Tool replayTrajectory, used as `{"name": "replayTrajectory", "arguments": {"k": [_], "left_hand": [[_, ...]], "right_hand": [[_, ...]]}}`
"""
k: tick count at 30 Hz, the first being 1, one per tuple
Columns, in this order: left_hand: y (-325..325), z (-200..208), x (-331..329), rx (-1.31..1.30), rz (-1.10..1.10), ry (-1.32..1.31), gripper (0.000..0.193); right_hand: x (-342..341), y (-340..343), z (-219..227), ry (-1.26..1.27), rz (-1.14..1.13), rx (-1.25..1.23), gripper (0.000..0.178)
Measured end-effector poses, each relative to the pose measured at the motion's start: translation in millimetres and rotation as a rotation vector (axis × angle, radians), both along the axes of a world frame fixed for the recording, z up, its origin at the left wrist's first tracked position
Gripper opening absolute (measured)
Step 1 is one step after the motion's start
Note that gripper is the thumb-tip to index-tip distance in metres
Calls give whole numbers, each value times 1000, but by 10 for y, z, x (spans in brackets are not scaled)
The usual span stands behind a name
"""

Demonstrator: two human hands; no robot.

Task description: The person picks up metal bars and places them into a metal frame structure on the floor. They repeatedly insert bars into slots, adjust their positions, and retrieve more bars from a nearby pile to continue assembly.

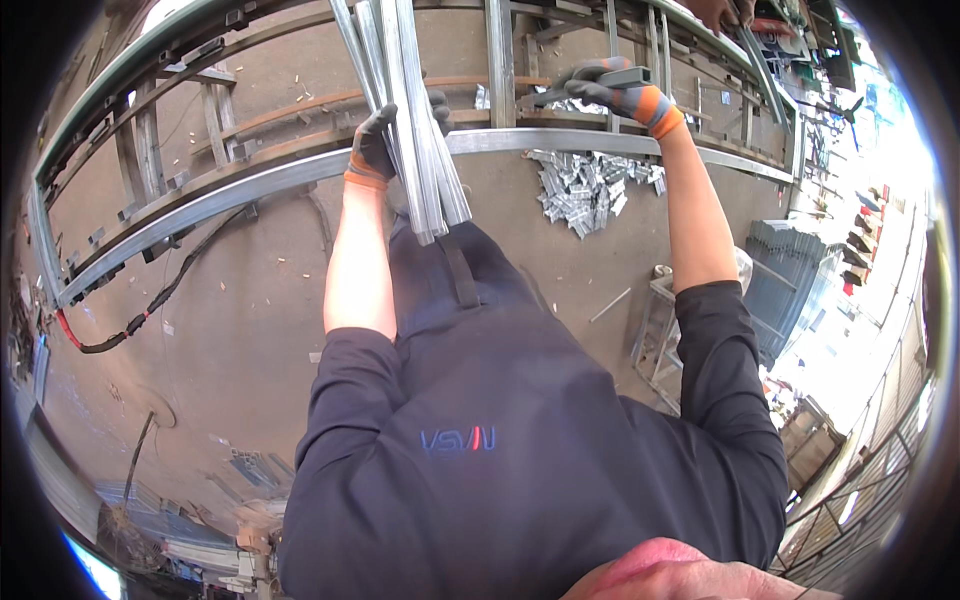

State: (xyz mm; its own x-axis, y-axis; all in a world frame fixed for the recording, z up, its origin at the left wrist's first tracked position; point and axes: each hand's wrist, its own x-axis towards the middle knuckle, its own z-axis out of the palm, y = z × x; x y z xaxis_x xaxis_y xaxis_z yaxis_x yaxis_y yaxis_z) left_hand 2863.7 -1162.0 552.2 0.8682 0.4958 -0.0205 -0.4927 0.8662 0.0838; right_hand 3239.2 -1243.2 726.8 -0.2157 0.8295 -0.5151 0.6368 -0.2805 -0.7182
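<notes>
My left hand (374,146), in a grey and orange glove, is closed around a bundle of long, shiny metal tubes (416,130). The tubes slope away from in front of my body, past the top edge of the view. Farther right, my right hand (612,88), gloved alike, grips what looks like a short grey metal bar (630,76); its fingers hide the bar's middle. Both hands are over a long metal frame (560,141) with rails and crossbars. The tubes cross above the frame's near rail.
A heap of small metal pieces (585,190) lies on the floor beyond my body. Stacked grey metal profiles (785,285) stand at the right beside a metal stand (655,325). A dark cable (165,292) runs at the left. Another person's hand (722,14) shows at the upper right.
</notes>
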Motion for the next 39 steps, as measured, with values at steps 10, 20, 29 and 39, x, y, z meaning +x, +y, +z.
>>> {"name": "replayTrajectory", "arguments": {"k": [10, 20, 29, 39], "left_hand": [[16, 46, -40, -1, 3, 81, 83], [12, 62, -12, -61, -24, 47, 85], [14, 69, -39, -85, -14, 104, 88], [-8, -3, -25, 11, 1, 32, 77]], "right_hand": [[-931, -1313, -326, -54, 57, 705, 28], [-895, -982, 74, -445, 66, 729, 19], [-109, -305, 242, 46, -60, 267, 25], [-1282, -1690, -37, -192, -93, 567, 21]]}}
